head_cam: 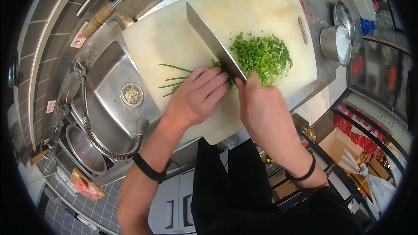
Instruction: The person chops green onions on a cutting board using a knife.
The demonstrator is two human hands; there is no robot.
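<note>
My right hand [261,104] grips a cleaver [209,36] near the heel of its blade, the handle hidden in my fist. The wide blade stands on edge and slants up and left across a white plastic cutting board [254,3]. Just left of the blade, my left hand [202,93] presses down on a bundle of green onions with its fingers curled. Thin green tips [174,79] stick out from under it to the left. A loose heap of finely chopped green onion [263,52] lies right of the blade.
Left of the board is a steel sink [107,101] with scraps in its drain [132,94] and a flexible spray hose [98,145]. A metal bowl [85,150] sits nearer me. A steel pot [334,44] stands at the right. A wooden handle [98,19] projects at the upper left.
</note>
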